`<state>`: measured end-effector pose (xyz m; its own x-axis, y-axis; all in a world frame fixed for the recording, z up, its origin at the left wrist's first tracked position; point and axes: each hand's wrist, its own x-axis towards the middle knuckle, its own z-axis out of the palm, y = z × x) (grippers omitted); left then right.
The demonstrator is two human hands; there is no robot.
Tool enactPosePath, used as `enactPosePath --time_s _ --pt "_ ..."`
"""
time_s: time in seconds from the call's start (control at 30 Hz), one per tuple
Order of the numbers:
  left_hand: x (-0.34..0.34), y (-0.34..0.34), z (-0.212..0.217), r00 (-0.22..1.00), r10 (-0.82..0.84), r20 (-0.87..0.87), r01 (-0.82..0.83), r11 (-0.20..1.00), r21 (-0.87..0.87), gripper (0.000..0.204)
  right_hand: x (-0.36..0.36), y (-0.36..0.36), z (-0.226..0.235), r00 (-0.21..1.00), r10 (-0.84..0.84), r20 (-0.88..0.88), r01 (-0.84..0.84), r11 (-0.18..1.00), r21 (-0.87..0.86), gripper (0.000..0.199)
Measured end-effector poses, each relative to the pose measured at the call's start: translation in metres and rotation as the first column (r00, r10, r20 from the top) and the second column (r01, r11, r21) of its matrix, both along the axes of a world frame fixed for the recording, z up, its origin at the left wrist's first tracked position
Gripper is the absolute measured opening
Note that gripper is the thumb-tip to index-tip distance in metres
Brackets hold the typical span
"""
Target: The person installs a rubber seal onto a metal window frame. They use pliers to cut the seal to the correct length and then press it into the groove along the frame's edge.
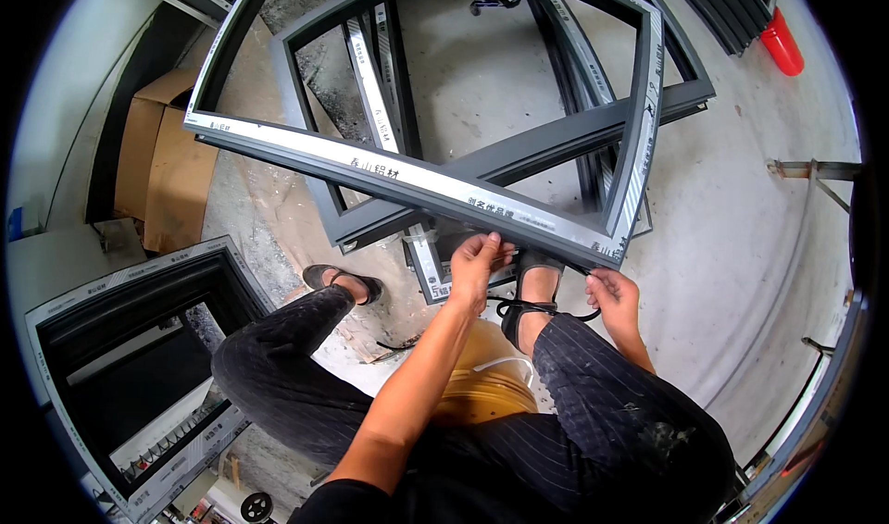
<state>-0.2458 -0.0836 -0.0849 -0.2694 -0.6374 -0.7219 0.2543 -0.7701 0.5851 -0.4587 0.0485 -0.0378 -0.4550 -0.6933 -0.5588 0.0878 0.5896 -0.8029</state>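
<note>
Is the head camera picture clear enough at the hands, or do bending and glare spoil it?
Head view: sharp at the left hand and right hand; the grey window frame bows from fisheye distortion; even daylight, soft shadows, no glare; corners black.

Dark grey aluminium window frame [435,186], rectangular, with white protective tape strips along its outer faces. It is tilted, near rail raised above the concrete floor, far side lower and resting over other grey frames stacked crosswise. The near rail runs from upper left down to the lower right corner, close to the person's knees. Thin black rubber sealing strip [546,311] hangs slack below that rail near the lower right corner, looping between both hands, one end running up to the rail's underside edge. The strip is narrow, flexible and curved, partly hidden against a dark sandal.
</note>
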Motion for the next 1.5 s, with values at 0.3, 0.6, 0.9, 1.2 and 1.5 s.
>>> enactPosePath --time_s 0.3,0.6,0.9,1.2,1.5 --pt "0.023 -0.021 0.002 0.983 0.128 0.133 -0.127 0.992 -0.018 0.037 0.003 -0.002 0.002 0.999 0.035 0.0 -0.035 0.999 0.02 0.023" --pt "0.07 -0.076 -0.009 0.943 0.331 -0.009 -0.323 0.925 0.202 0.089 0.007 0.003 -0.008 0.999 0.04 0.014 -0.04 0.999 -0.006 0.023" --pt "0.071 -0.058 0.004 0.998 0.058 0.027 -0.061 0.993 0.103 0.07 0.0 0.002 -0.011 0.996 0.081 -0.023 -0.082 0.996 -0.034 0.023" --pt "-0.019 0.015 0.004 0.991 -0.032 -0.127 0.048 0.991 0.128 0.033 -0.001 0.005 -0.01 0.997 0.079 0.021 -0.079 0.997 -0.019 0.021" --pt "-0.033 0.019 0.013 0.998 -0.061 0.003 0.061 0.996 0.072 0.025 -0.001 -0.003 -0.007 0.996 0.092 0.0 -0.092 0.996 0.003 0.021"
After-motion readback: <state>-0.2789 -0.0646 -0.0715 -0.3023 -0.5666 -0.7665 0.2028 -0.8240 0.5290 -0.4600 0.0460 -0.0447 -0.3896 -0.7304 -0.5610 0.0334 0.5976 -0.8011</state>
